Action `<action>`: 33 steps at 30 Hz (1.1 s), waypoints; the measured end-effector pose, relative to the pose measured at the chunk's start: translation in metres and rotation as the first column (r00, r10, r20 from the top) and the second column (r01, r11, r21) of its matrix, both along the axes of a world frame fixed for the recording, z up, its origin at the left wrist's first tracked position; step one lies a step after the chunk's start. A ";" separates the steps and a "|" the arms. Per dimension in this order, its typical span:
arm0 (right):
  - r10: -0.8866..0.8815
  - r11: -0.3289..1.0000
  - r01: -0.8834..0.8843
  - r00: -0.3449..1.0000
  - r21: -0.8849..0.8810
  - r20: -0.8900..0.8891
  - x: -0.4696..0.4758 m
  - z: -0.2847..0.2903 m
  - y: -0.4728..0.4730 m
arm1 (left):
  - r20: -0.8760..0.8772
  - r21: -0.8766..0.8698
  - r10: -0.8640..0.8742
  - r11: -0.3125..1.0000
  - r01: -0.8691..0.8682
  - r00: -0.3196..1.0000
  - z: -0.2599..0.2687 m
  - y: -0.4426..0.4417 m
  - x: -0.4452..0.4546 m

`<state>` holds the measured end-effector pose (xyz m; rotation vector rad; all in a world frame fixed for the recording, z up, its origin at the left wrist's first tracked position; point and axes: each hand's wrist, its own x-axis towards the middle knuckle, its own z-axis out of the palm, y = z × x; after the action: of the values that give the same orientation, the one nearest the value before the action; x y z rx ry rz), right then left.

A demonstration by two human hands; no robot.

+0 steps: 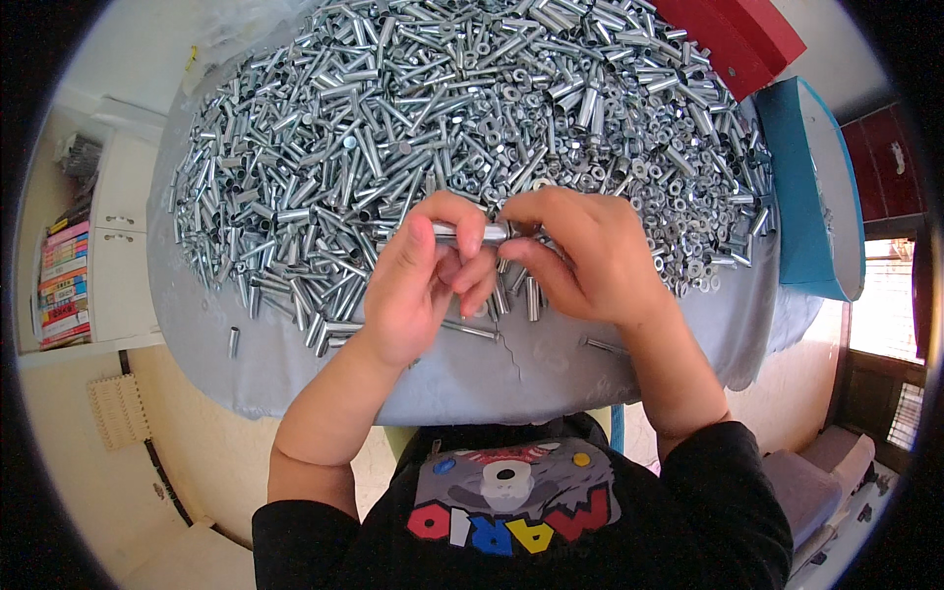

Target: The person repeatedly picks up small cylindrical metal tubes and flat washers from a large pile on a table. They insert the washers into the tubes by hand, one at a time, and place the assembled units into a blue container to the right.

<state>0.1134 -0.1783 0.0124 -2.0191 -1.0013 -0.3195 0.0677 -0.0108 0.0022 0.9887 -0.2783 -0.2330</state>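
My left hand point(413, 287) grips a shiny metal sleeve point(495, 234) that lies level across its fingers, with a bolt apparently running through it. At the sleeve's right end, the thumb and forefinger of my right hand point(590, 254) pinch around the tip; any small part between those fingertips is too hidden to tell. Just beyond both hands spreads a large heap of loose hardware: metal sleeves and bolts point(324, 169) mostly on the left, nuts and washers point(678, 214) mostly on the right. Under my wrists, a single bolt point(472, 331) lies on the cloth.
A grey cloth point(457, 391) covers the table. One loose sleeve point(234, 342) stands apart at the left, and another bolt point(605, 345) lies near my right forearm. A blue bin point(800, 192) and a red box point(737, 40) border the heap on the right.
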 end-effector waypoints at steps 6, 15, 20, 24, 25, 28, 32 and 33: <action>0.097 0.953 0.053 0.879 0.298 -0.467 -0.006 -0.001 0.002 | 0.135 0.294 0.114 0.944 -0.150 0.984 0.008 -0.007 -0.002; -0.559 0.649 0.568 0.808 0.506 -0.189 0.017 0.087 -0.103 | 0.490 0.214 0.471 0.751 -0.625 0.734 0.024 0.025 0.002; -0.701 0.694 0.718 0.690 0.048 -0.183 0.023 0.145 -0.270 | 0.613 0.291 0.477 0.604 -0.742 0.629 0.085 0.049 -0.013; -0.827 0.555 0.496 0.420 -0.668 -0.374 0.073 0.120 -0.350 | 0.667 0.453 0.414 0.435 -0.778 0.620 0.108 0.091 -0.040; -0.878 0.448 0.432 0.379 -0.782 -0.294 0.082 0.107 -0.346 | 0.652 0.466 0.427 0.427 -0.775 0.627 0.108 0.098 -0.044; -0.913 0.284 0.295 0.375 -0.912 -0.163 0.099 0.072 -0.313 | 0.632 0.535 0.447 0.340 -0.774 0.633 0.101 0.113 -0.058; -0.801 0.112 0.323 0.588 -0.940 0.107 0.126 0.038 -0.326 | 0.607 0.698 0.358 0.188 -0.691 0.710 0.077 0.123 -0.056; -0.748 -0.009 0.366 0.615 -0.931 0.250 0.131 0.039 -0.333 | 0.610 0.727 0.312 0.146 -0.671 0.728 0.068 0.123 -0.051</action>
<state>0.2442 -0.5110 0.0516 -3.4553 0.1723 0.3767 0.0163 0.1125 0.0707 2.2811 -0.0438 0.5221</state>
